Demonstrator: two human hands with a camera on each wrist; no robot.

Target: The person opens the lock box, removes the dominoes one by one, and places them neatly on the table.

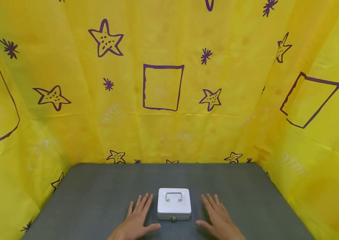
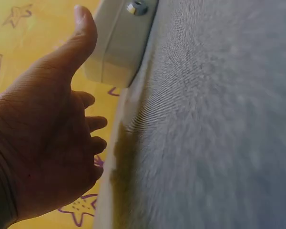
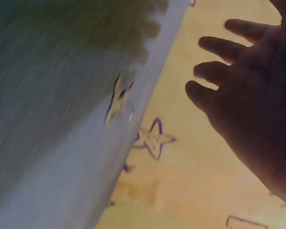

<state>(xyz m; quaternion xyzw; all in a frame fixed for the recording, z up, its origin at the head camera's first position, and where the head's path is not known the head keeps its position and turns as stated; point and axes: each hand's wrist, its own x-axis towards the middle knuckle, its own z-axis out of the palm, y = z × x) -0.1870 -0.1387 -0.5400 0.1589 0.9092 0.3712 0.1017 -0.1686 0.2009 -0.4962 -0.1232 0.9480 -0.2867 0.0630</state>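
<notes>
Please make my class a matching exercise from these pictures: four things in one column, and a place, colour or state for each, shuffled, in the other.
Column 1
1. Left hand
2. Metal handle
3. Tabletop
4. Drape

Column 2
A. Bright yellow
B. On top of the white box
C. Open, beside the white box but apart from it
D. Grey, beneath the white box

Right pairs: 1-C, 2-B, 3-D, 4-A.
</notes>
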